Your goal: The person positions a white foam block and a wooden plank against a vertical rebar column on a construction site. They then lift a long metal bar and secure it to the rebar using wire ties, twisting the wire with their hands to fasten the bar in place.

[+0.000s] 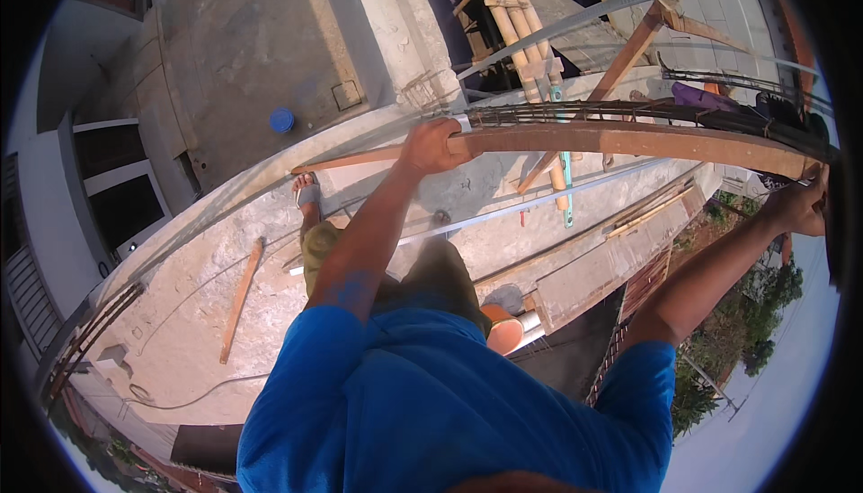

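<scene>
I'm grasping the wooden beam [629, 140] with my left hand [433, 146] and its right end with my right hand [798, 206], judging wide, even support steadiest

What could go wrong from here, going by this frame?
Footing: the grey-strapped sandal is near the edge of the pale concrete slab. With the left hand and right hand at the long brown wooden beam, a slip might be hard to catch.
Tripping: a loose brown wooden stick lies on the slab and could catch a backward step.
Snagging: the beam runs close alongside a dark metal rebar lattice and might catch on it.
</scene>
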{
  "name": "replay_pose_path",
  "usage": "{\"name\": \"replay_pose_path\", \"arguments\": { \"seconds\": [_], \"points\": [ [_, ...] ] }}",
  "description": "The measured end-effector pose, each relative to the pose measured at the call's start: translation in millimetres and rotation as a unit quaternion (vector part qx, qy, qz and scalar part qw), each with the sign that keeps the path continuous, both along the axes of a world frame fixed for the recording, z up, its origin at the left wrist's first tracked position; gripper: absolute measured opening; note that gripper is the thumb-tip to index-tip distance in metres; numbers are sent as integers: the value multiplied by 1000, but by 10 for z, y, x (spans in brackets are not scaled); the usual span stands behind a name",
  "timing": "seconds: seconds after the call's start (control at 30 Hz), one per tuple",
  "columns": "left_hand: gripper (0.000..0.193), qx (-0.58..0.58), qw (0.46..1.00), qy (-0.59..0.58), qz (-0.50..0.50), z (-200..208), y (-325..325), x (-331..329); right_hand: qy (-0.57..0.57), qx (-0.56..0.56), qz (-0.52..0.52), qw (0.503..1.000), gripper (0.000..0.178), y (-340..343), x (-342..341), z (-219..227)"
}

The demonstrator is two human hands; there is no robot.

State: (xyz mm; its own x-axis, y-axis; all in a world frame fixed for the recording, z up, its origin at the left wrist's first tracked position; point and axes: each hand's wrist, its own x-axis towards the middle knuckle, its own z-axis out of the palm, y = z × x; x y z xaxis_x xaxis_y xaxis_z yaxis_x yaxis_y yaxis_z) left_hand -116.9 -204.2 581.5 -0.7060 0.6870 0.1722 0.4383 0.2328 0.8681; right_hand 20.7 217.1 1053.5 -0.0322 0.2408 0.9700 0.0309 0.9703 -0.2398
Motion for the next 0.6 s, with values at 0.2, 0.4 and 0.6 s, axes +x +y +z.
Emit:
{"name": "replay_pose_path", "arguments": {
  "seconds": [0.2, 0.4, 0.6],
  "points": [
    [41, 43, 999, -33, 4, -199, 219, 72, -119, -53, 130, 983, 59, -314, 45, 136],
    [38, 38, 998, -42, -41, -122, 229, 98, -241, -47, 60, 967, 64, -463, 367, 322],
    [40, 25, 998, -47, -40, -137, 202, 105, -306, -32, 22, 951, 67, -510, 457, 416]
  ]
}}
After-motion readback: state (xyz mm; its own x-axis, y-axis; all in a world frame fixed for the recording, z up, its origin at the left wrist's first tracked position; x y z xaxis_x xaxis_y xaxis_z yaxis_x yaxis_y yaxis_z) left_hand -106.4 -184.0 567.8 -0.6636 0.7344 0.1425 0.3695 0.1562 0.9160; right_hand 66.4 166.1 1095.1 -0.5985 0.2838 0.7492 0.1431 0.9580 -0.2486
